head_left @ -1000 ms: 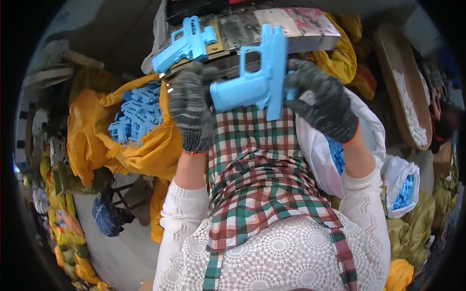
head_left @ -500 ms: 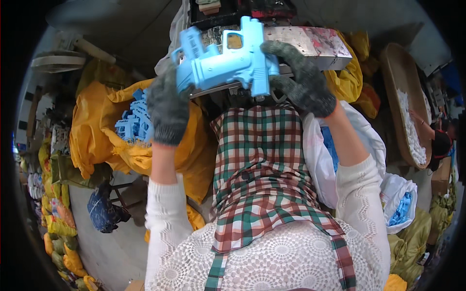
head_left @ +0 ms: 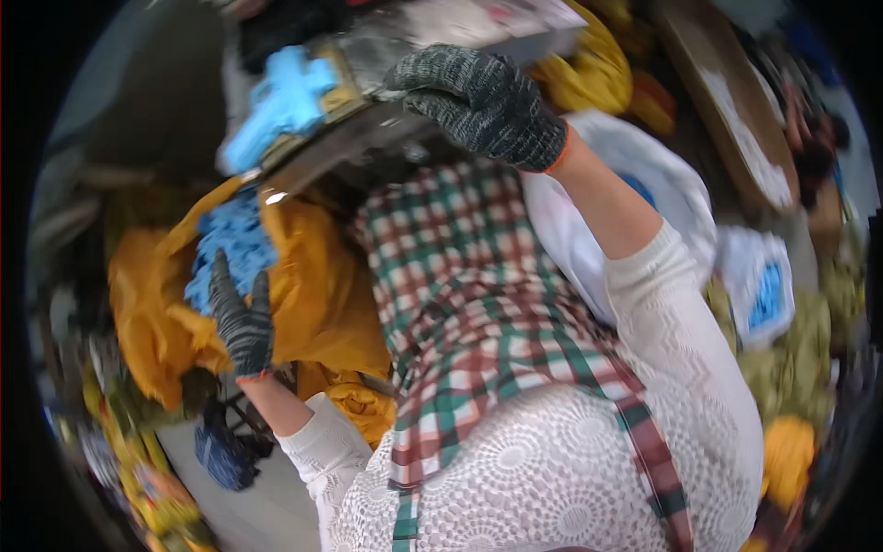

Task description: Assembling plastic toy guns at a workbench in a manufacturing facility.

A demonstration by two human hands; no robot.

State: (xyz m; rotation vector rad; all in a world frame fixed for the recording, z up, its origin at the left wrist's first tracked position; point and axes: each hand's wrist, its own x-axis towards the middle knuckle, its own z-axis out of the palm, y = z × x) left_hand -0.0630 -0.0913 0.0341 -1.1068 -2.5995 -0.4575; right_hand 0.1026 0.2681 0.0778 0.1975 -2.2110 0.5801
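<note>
A light-blue plastic toy pistol (head_left: pixel 287 103) lies on the dark work surface at the upper left, with neither hand touching it. Over the mouth of an orange-yellow sack (head_left: pixel 317 308), my left hand (head_left: pixel 242 322) in a dark grey knit glove is open, fingers spread. Close by its fingertips is a heap of small blue plastic parts (head_left: pixel 235 241) inside that sack. My right hand (head_left: pixel 483 106), gloved alike, is above the front edge of the work surface. Its thumb and fingers are pinched together; whatever they hold, if anything, is hidden.
A checked apron (head_left: pixel 469 267) covers my lap. On the right stand a white sack (head_left: pixel 570 216) with blue pieces and a smaller white bag (head_left: pixel 727 276). Farther right, a long brown tray (head_left: pixel 713 55) holds white pieces near another person. A metal block (head_left: pixel 497 23) sits at the back.
Both hands have let go of the toy pistol, which now lies on the work surface. My left hand has dropped to the orange-yellow sack. The view has turned and is blurred.
</note>
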